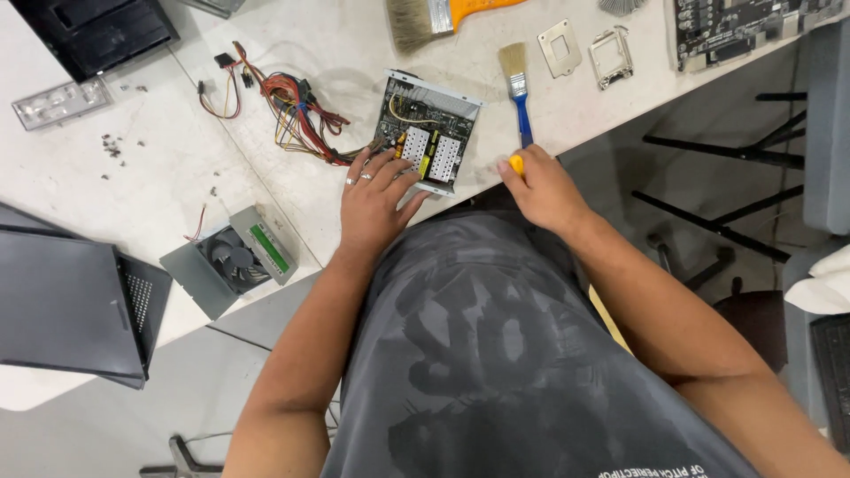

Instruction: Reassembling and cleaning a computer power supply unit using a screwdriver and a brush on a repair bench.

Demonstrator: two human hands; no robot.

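Opened power supply unit [427, 133] sits at the white table's [159, 186] near edge, one corner just about at the lip, long axis tilted slightly off the edge line. Wire bundle [297, 115] trails out to its left. Left hand [376, 190] rests flat on the unit, fingers spread, not clenched. Right hand [540, 186] is closed around a yellow-handled tool [515, 163] at the table edge. Blue-handled brush [515, 88] lies just right of the unit, bristles pointing away. Fan cover [232, 258] lies well left, bare tabletop between.
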